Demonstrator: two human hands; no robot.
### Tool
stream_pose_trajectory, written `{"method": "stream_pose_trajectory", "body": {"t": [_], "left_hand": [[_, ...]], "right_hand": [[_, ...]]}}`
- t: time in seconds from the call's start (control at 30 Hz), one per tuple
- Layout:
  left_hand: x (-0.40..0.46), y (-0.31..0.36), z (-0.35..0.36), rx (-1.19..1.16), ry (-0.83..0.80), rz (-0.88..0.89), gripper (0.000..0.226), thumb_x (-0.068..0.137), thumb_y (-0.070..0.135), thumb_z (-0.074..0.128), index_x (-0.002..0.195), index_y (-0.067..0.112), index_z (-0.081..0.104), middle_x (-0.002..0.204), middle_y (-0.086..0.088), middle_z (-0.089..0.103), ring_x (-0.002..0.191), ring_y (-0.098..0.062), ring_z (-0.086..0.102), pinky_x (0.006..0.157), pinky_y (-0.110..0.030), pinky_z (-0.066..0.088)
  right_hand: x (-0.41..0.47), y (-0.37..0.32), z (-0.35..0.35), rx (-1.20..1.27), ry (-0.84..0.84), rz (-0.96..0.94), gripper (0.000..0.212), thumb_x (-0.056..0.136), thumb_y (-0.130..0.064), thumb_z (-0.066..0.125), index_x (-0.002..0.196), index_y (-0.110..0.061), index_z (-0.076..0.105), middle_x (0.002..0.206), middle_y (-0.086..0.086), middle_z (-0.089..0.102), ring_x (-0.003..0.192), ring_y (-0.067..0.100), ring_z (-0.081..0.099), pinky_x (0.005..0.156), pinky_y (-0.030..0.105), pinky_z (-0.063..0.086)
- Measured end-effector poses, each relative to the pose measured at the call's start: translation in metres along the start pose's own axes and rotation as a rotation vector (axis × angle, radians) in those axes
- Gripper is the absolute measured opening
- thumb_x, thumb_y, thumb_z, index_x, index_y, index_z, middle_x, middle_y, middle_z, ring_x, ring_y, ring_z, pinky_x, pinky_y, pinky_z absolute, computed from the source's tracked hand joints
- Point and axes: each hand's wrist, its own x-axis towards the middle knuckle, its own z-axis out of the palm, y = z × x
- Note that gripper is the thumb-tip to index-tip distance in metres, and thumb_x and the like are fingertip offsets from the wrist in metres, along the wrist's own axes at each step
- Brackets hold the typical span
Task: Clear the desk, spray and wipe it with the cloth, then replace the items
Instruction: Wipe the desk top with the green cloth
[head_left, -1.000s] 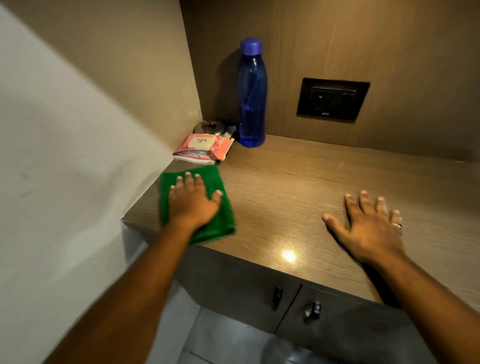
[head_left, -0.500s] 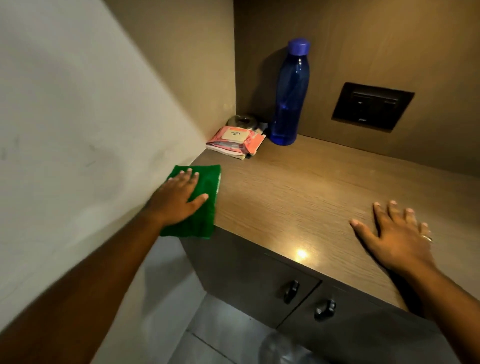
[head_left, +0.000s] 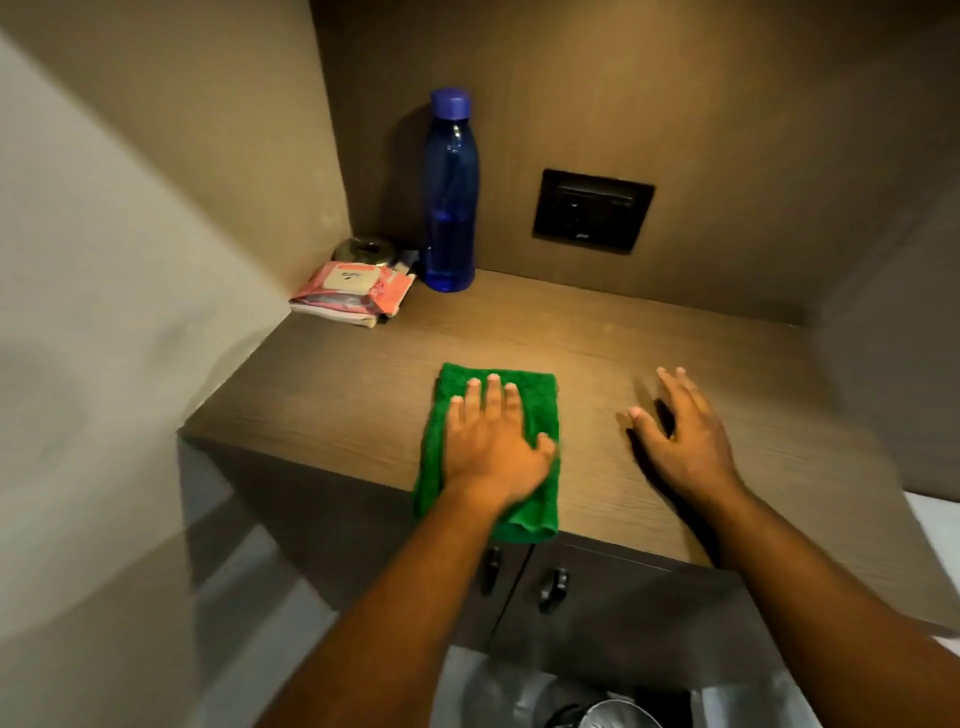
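A green cloth (head_left: 535, 499) lies flat on the brown wooden desk (head_left: 597, 332), its near end hanging slightly over the front edge. My left hand (head_left: 493, 441) presses on it with straight, spread fingers. To the right, my right hand (head_left: 680, 441) hovers just over the bare desktop, fingers straight and blurred. A tall blue bottle (head_left: 449, 197) stands at the back left against the wall. Beside it lies a pink wipes pack (head_left: 353, 293) with a small round metal object (head_left: 366, 252) behind it in the corner.
A black socket plate (head_left: 592, 210) is set in the back wall. Walls close the desk on the left, back and right. Two cabinet doors with dark knobs (head_left: 553, 590) sit below the front edge. A round metallic object (head_left: 618, 717) is on the floor below.
My left hand has slid the green cloth from the desk's left front corner rightward to the middle. My right hand has lifted slightly off the desktop.
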Motion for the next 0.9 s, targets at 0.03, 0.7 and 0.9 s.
{"method": "stream_pose_trajectory", "body": {"t": [0.03, 0.7, 0.9], "left_hand": [[0.005, -0.004, -0.001, 0.032, 0.004, 0.021, 0.085, 0.083, 0.066, 0.023, 0.152, 0.019, 0.008, 0.162, -0.007, 0.002, 0.148, -0.028, -0.002, 0.117, -0.046, -0.002], [0.214, 0.199, 0.013, 0.088, -0.015, 0.087, 0.084, 0.086, 0.066, 0.026, 0.152, 0.016, 0.012, 0.162, -0.007, 0.006, 0.148, -0.030, 0.004, 0.119, -0.045, 0.005], [0.155, 0.199, 0.022, 0.064, -0.053, 0.411, 0.080, 0.085, 0.064, 0.026, 0.152, 0.022, 0.012, 0.162, -0.002, 0.007, 0.148, -0.023, 0.002, 0.118, -0.041, 0.003]], "right_hand": [[-0.002, 0.017, -0.012, -0.091, -0.005, 0.005, 0.069, 0.090, -0.064, 0.042, 0.150, -0.035, 0.025, 0.163, -0.001, 0.022, 0.148, 0.025, 0.021, 0.112, 0.055, 0.028], [-0.004, 0.151, -0.076, -0.325, -0.013, 0.179, 0.076, 0.094, -0.065, 0.022, 0.156, -0.020, 0.019, 0.165, 0.008, 0.010, 0.152, 0.026, 0.004, 0.121, 0.042, 0.006], [-0.006, 0.152, -0.081, -0.317, -0.041, 0.186, 0.077, 0.093, -0.066, 0.023, 0.155, -0.021, 0.021, 0.165, 0.009, 0.012, 0.152, 0.027, 0.006, 0.121, 0.045, 0.008]]}}
